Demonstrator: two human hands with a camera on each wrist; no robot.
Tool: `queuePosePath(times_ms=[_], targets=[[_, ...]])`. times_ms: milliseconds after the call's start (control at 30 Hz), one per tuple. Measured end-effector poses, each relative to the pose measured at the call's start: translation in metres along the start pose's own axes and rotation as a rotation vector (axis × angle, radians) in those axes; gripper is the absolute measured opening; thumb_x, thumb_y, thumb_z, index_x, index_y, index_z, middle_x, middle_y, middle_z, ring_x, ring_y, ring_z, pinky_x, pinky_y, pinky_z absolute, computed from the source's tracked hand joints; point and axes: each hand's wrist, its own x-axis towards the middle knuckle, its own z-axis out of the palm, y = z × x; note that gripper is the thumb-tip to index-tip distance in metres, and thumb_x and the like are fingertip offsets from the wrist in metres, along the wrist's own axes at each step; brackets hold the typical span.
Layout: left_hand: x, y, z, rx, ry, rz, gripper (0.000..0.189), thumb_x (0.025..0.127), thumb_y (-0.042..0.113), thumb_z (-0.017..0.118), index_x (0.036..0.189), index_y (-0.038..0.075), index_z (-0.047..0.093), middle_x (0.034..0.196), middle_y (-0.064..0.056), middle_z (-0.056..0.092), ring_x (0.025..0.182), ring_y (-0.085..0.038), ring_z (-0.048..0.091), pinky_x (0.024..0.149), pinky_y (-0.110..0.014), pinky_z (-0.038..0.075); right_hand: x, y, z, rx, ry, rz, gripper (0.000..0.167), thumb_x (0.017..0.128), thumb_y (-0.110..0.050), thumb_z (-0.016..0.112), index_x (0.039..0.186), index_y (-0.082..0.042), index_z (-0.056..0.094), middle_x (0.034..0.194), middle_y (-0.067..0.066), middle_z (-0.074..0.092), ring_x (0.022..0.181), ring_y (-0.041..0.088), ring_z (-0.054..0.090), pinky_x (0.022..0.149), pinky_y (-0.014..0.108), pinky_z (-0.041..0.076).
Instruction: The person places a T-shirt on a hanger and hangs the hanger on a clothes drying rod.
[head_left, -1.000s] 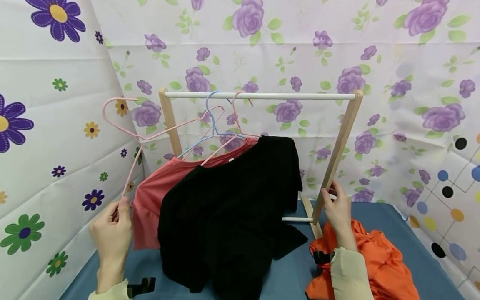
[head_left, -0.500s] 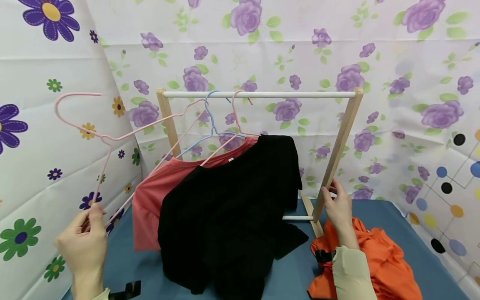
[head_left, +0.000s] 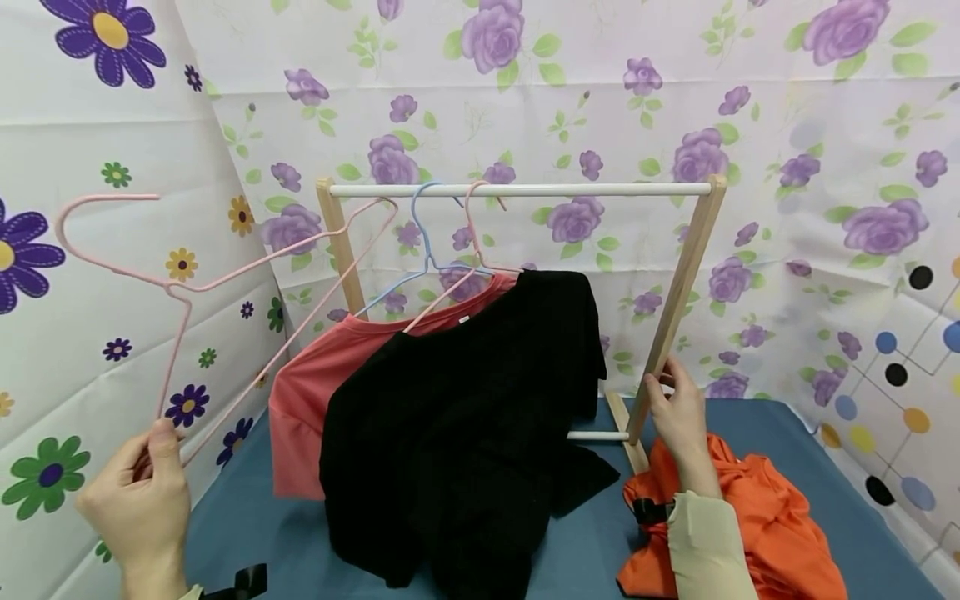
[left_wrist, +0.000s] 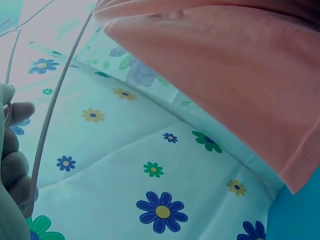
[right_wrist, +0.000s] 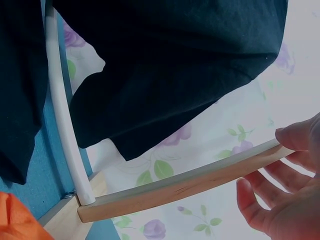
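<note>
My left hand (head_left: pixel 138 504) pinches one end of a bare pink clothes hanger (head_left: pixel 177 346), held up left of the rack with its hook at the top. The left wrist view shows the hanger's wire (left_wrist: pixel 62 77) running up past the curled fingers (left_wrist: pixel 17 167). My right hand (head_left: pixel 678 421) holds the right wooden post (head_left: pixel 681 283) of a small clothes rack, thumb on one side and fingers on the other. From the rack's white rail (head_left: pixel 585 191) hang a black T-shirt (head_left: pixel 457 417) on a pink hanger and, behind it, a coral-pink shirt (head_left: pixel 300 400) on a blue hanger (head_left: pixel 426 237).
A crumpled orange garment (head_left: pixel 780 525) lies on the blue table (head_left: pixel 757 417) beside the right forearm. Flower-printed sheets (head_left: pixel 600 117) stand behind and on the left. The rack's white lower bar (right_wrist: pixel 65 120) runs beneath the black T-shirt.
My left hand has moved left and slightly down with the pink hanger, drawing it away from the hanging shirts. My right hand has stayed on the post.
</note>
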Motion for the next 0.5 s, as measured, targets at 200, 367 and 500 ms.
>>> queuePosePath(times_ms=[200,367,500], targets=[[0.0010,-0.0021,-0.0053,-0.018,0.015,0.015,0.030,0.089,0.016,0.068,0.079,-0.012,0.072,0.070,0.037,0.053,0.054,0.016,0.044,0.058,-0.005,0.035,-0.0018,-0.0026,-0.0041,-0.009,-0.038,0.006,0.043,0.103,-0.018,0.051,0.143,-0.004,0.046,0.124,0.022,0.057,0.109,0.038,0.057,0.082,0.055,0.048],[0.0009,-0.0011,-0.0073,-0.040,0.026,-0.019,0.027,0.088,0.013,0.068,0.078,-0.011,0.072,0.066,0.032,0.055,0.051,0.012,0.043,0.056,-0.005,0.034,-0.0015,-0.0034,-0.0070,-0.021,-0.066,0.008,0.044,0.103,-0.022,0.051,0.144,-0.007,0.046,0.127,0.021,0.056,0.113,0.038,0.056,0.083,0.055,0.048],[0.0010,0.0007,-0.0095,-0.042,0.015,-0.028,0.026,0.088,0.011,0.067,0.079,-0.013,0.072,0.066,0.032,0.055,0.050,0.011,0.042,0.055,-0.005,0.033,-0.0013,-0.0050,-0.0105,-0.028,-0.087,0.013,0.045,0.103,-0.023,0.052,0.144,-0.008,0.045,0.130,0.021,0.055,0.115,0.038,0.055,0.085,0.055,0.048]])
